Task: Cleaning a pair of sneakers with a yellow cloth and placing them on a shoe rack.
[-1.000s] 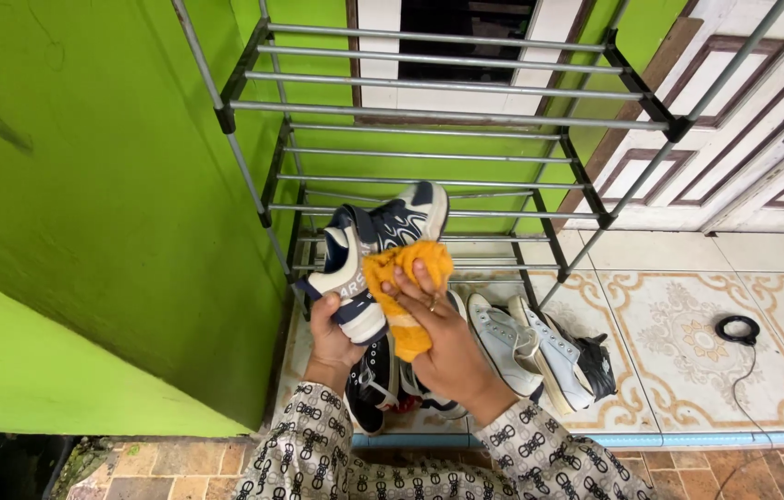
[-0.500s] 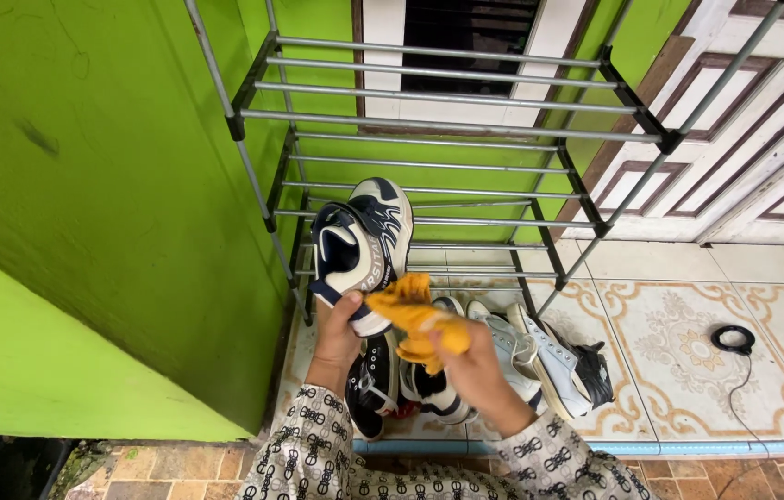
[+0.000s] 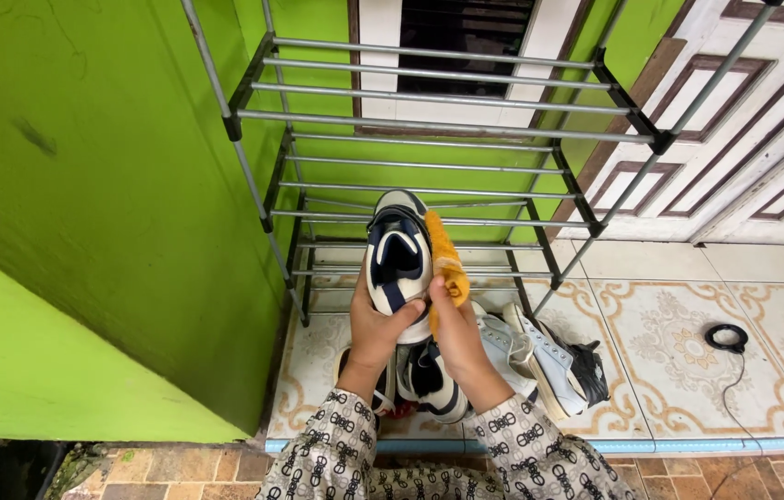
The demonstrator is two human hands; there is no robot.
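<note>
My left hand (image 3: 376, 331) grips the heel of a navy and white sneaker (image 3: 397, 260), held up with its opening facing me. My right hand (image 3: 455, 324) presses a folded yellow cloth (image 3: 444, 262) against the sneaker's right side. Both hands are raised in front of a metal shoe rack (image 3: 438, 111) with bare tube shelves. Below my wrists, another dark sneaker (image 3: 431, 381) lies on the tiled floor.
A pair of white sneakers (image 3: 540, 356) lies on the patterned floor tiles (image 3: 670, 370) to the right, with a black coiled cable (image 3: 726, 335) further right. A bright green wall (image 3: 86, 231) stands on the left, a white panelled door (image 3: 744, 120) at the right.
The sneaker has been turned from its side to opening-up. The cloth has moved from below the shoe up onto its right side.
</note>
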